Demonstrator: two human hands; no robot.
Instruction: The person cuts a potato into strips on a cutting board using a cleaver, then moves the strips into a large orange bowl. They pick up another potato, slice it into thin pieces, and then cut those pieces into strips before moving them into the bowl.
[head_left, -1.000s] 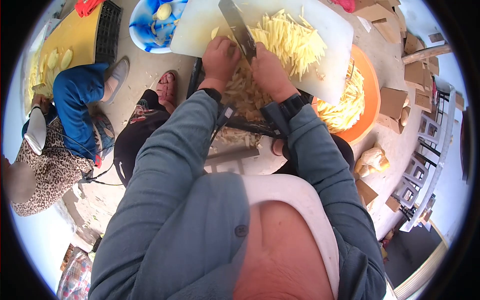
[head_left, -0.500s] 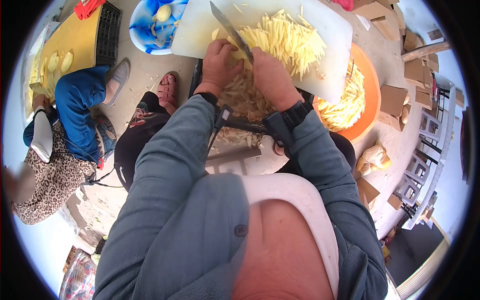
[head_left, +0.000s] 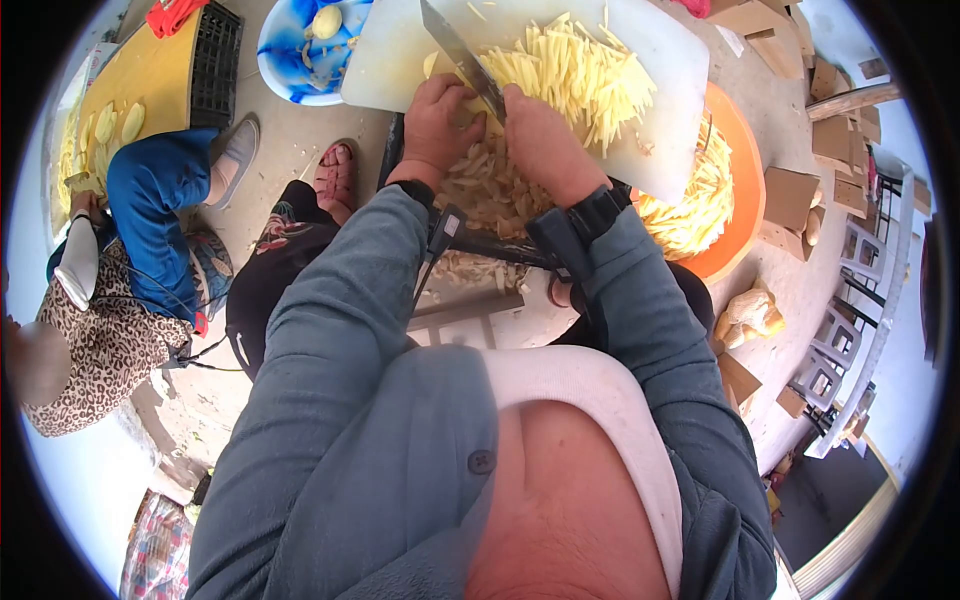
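A knife [head_left: 457, 48] with a broad blade slants across the white cutting board [head_left: 395, 50], and my right hand [head_left: 548, 145] is closed round its handle. My left hand [head_left: 434, 125] rests at the board's near edge, left of the blade, with fingers curled down; what lies under them is hidden. To the right of the blade spreads a heap of pale yellow potato strips [head_left: 575, 75]. Below the board, between my forearms, is a dark container of potato peelings [head_left: 488, 195].
An orange basin [head_left: 745, 205] of potato strips stands right of the board. A blue-and-white bowl [head_left: 275, 75] holds a peeled potato [head_left: 326, 22]. At the left, another person [head_left: 165, 215] sits by a yellow board [head_left: 160, 80] with potatoes. Cardboard boxes [head_left: 790, 205] stand at the right.
Both hands and the knife stay almost in place, with only a very slight shift. The other person's hand at the left has moved slightly.
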